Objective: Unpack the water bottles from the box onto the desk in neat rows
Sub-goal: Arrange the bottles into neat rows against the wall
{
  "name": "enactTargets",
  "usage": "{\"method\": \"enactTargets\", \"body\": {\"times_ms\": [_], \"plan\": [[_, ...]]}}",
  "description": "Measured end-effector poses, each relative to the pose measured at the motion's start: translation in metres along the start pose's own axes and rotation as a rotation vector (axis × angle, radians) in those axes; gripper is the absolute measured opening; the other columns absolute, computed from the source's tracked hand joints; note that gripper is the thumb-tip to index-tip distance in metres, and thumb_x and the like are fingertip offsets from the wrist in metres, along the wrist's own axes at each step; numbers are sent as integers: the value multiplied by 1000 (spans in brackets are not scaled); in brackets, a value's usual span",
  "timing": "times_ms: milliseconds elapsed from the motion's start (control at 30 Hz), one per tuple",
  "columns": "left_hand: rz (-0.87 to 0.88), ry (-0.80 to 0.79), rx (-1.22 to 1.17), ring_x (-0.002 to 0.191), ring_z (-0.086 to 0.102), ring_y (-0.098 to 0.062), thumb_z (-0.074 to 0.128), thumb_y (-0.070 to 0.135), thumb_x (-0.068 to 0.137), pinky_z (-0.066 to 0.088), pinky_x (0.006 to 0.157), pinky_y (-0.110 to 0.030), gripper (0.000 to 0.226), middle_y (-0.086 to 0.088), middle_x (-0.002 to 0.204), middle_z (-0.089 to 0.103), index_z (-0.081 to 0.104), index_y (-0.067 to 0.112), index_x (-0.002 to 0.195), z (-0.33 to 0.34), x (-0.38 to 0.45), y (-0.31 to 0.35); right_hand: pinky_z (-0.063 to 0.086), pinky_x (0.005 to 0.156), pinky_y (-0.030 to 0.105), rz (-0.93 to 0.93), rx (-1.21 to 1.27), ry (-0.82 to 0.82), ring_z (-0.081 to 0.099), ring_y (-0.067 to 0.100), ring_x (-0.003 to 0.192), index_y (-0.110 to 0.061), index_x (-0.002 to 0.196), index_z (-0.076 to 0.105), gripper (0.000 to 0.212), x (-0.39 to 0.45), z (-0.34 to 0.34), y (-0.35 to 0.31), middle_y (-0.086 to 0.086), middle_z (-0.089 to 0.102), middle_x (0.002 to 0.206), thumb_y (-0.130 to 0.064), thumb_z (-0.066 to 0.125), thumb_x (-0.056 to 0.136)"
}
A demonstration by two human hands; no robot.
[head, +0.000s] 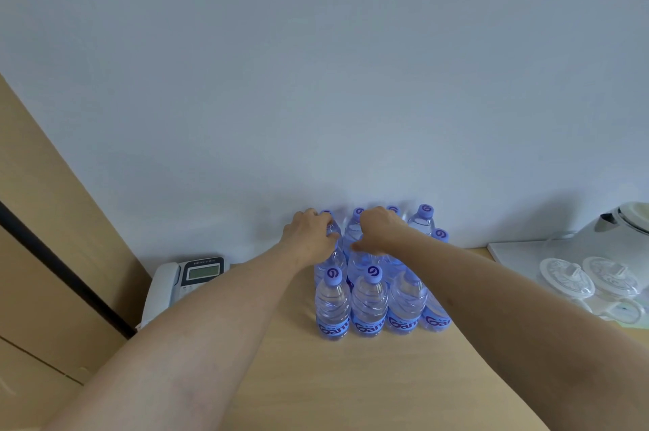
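Water bottles (368,304) sit in a tight block just right of centre in the lower half of the frame, on a light wood desk (351,388), with the back row against the pale wall (316,79). Clear plastic, upright, purple caps with a swirl logo, blue labels low on the body. Rows run four across; front row fully visible, the rows behind partly hidden by the arms. Bottles touch or nearly touch their neighbours.

Both arms come up from the bottom edge, bare, stretched toward the back of the block. Left hand (312,234) is at the back left bottle (332,230), fingers curled round its neck and shoulder just under the cap. Right hand (381,232) is just beside it, knuckles up, fingers curled down over a bottle in the middle of the back rows (354,230); whether it really clamps that bottle or only rests on it, cannot tell, fingertips are hidden. The two hands are close together, not touching.

Other stuff: desk phone (186,281) with a small screen at left centre, beside a tan cabinet panel (45,237). Right edge: white kettle (618,223) on a white tray (516,251), two clear glass lids (593,278) in front of it.
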State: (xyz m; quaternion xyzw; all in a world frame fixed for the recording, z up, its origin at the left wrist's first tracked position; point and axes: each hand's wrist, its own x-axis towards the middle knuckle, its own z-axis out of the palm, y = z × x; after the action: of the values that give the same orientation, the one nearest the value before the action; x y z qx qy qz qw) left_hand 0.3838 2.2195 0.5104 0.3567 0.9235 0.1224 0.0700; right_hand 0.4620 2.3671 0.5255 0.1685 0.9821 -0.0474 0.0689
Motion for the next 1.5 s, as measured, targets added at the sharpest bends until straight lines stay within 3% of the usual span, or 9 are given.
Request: {"method": "enactTargets", "body": {"times_ms": [67,233,400,533,667,933,1133,1400,1500], "plan": [[2,-5,6,113,47,-29,46,38,95,47,93,-45,38,-8,120,50,53,20,127,0,0,1,30,41,24,-8,-21,-6,41,14,52,-14,55,41,44,-1,0,-1,1,43,60,-34,69,83],[6,-8,4,113,47,-29,46,39,96,47,93,-45,37,-8,121,50,53,19,126,1,1,2,27,40,25,-8,-70,-41,36,15,50,-13,56,37,36,-1,0,-3,2,39,60,-8,63,80],[3,-9,-3,114,47,-29,47,39,95,46,94,-45,37,-9,122,50,54,19,126,-1,1,2,30,42,24,-28,-40,-6,40,13,51,-13,54,41,46,-3,1,1,1,43,58,-32,71,82],[1,-8,7,111,48,-29,46,39,95,48,91,-45,37,-9,118,50,53,19,125,0,-2,0,27,41,24,-37,-75,-28,38,15,51,-13,56,37,41,-3,0,-3,1,39,59,-15,67,84],[-2,-5,5,112,48,-29,48,39,94,47,92,-45,38,-8,119,51,54,18,126,0,-2,-2,25,42,25,-78,-99,-48,43,24,65,-13,55,34,37,-3,-1,-3,3,34,58,0,58,81],[4,-8,-9,110,48,-29,45,37,96,48,91,-45,36,-8,116,50,55,18,124,3,-2,0,35,49,27,-40,-40,-13,49,20,63,-13,57,41,47,-1,3,1,1,43,62,-35,72,84],[9,-5,-9,109,48,-28,45,37,96,48,90,-45,36,-8,116,50,54,18,124,3,-2,-1,26,40,25,-5,-54,-46,42,20,57,-13,55,38,35,1,5,-3,3,38,60,-3,60,80],[45,2,-11,111,48,-30,47,37,95,47,89,-44,35,-9,117,52,55,17,123,3,-3,1,26,42,26,5,-51,-51,46,24,65,-14,55,39,33,4,9,-4,4,36,63,4,55,78],[53,6,-14,112,47,-30,47,38,95,47,89,-42,35,-8,118,52,56,18,122,2,-3,2,27,42,25,18,-50,-41,42,19,57,-14,57,39,32,2,10,-7,4,37,65,5,54,78]]}}
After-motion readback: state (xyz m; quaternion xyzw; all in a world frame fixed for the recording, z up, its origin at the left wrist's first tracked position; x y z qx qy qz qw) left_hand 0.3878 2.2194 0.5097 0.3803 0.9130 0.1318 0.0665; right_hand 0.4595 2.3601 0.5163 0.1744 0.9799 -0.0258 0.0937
